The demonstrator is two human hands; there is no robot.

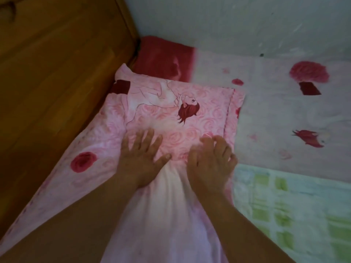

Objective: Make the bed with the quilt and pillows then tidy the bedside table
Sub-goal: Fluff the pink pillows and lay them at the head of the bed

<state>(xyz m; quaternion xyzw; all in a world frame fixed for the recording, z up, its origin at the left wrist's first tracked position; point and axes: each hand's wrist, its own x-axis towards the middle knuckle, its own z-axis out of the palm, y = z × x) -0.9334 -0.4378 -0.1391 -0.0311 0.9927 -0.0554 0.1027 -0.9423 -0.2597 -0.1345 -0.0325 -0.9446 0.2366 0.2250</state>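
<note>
A pink pillow [190,114] with a rose pattern and a drawn figure lies at the head of the bed, against the wooden headboard [57,82]. My left hand [141,160] presses flat on its near part with fingers spread. Beside it, my right hand [210,162] rests on the pillow near its right edge, fingers bent at the tips on the cloth. A second pink pillow or cover [76,177] with a red rose lies under it on the left. A green and white checked quilt [292,209] lies at the right.
The bed sheet [284,114] is pale with red roses and a red band [163,59] at the corner. A pale wall [237,23] runs along the far side of the bed. The bedside table is out of view.
</note>
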